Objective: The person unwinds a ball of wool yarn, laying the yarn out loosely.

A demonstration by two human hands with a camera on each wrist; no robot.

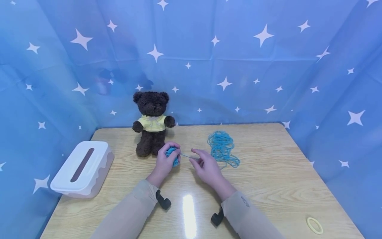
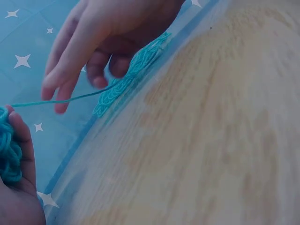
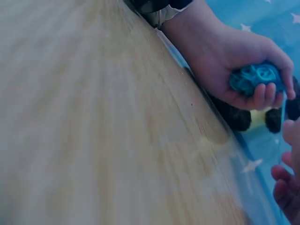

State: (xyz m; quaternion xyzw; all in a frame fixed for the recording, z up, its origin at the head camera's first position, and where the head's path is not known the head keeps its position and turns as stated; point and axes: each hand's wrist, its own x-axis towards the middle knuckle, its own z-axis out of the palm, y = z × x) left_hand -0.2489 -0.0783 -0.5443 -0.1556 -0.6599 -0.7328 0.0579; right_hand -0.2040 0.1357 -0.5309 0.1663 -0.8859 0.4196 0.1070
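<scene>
My left hand (image 1: 165,161) grips a small ball of blue yarn (image 3: 253,78), its fingers wrapped round the wound loops. From the ball a single strand (image 2: 37,103) stretches across to my right hand (image 1: 207,167). Thumb and forefinger of that hand stand a little apart with the strand running between them, and its other fingers curl inward. Past the right hand the strand leads to a loose heap of blue yarn (image 1: 221,146) on the table. In the right wrist view, only part of the right hand shows at the edge.
A dark brown teddy bear (image 1: 152,122) in a yellow top stands behind my left hand. At the left of the wooden table (image 1: 277,172) is a white lidded box (image 1: 80,166) with a slot. A pale yellow ring (image 1: 310,226) lies near the front right. A starry blue curtain (image 1: 191,39) hangs behind.
</scene>
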